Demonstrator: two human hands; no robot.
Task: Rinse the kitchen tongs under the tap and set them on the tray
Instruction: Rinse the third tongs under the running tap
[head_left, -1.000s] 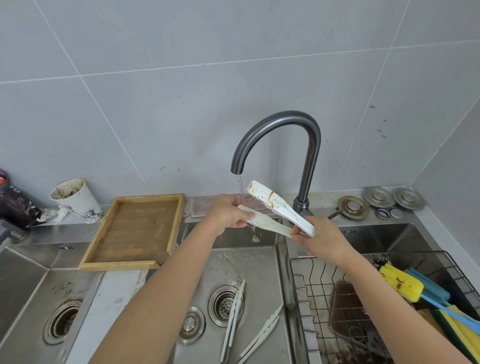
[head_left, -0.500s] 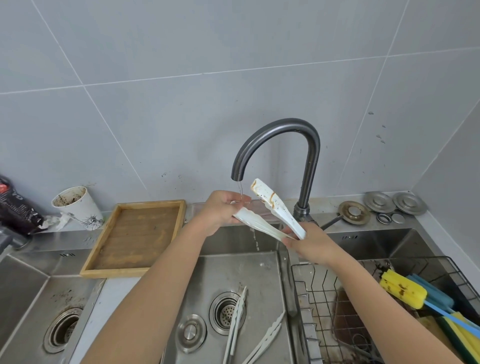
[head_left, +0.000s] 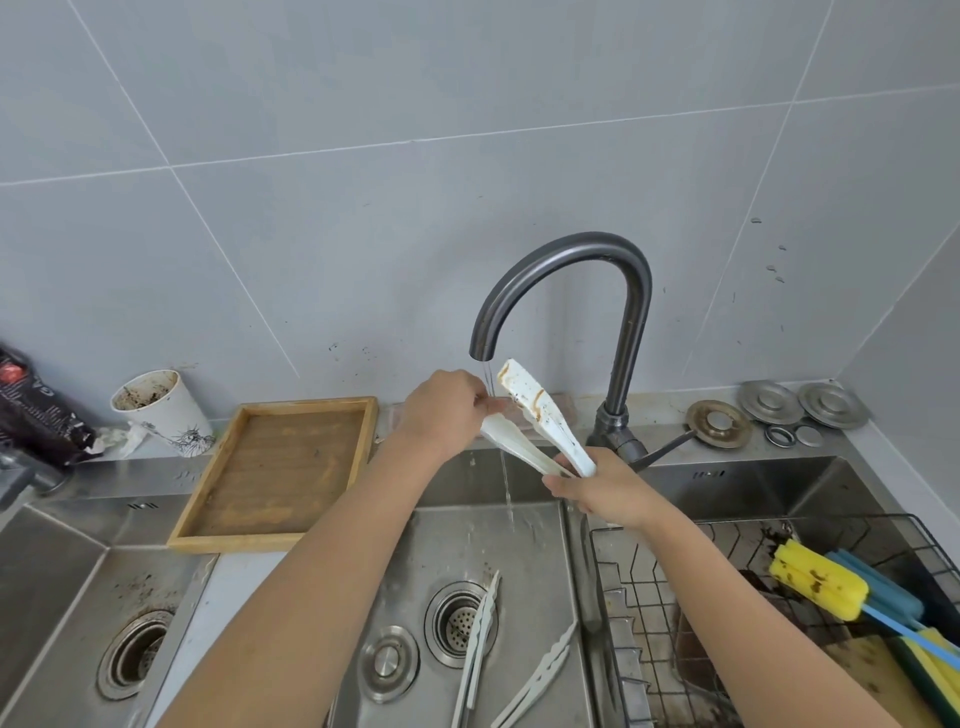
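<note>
White kitchen tongs (head_left: 540, 421) with brown stains on the upper arm are held spread open under the dark grey tap (head_left: 571, 291), where a thin stream of water runs. My right hand (head_left: 597, 486) grips the hinge end. My left hand (head_left: 447, 413) pinches the tip of the lower arm right below the spout. The wooden tray (head_left: 283, 470) lies on the counter to the left, with nothing on it.
Two more white tongs (head_left: 480, 639) (head_left: 540, 675) lie in the middle sink basin (head_left: 530, 561) near the drain. A wire rack (head_left: 675, 613) with sponges and a yellow brush (head_left: 815, 579) fills the right basin. A dirty paper cup (head_left: 161, 410) stands behind the tray.
Both hands and the tongs have hardly shifted under the tap; my left hand has stayed pinched on the lower arm's tip in the water stream.
</note>
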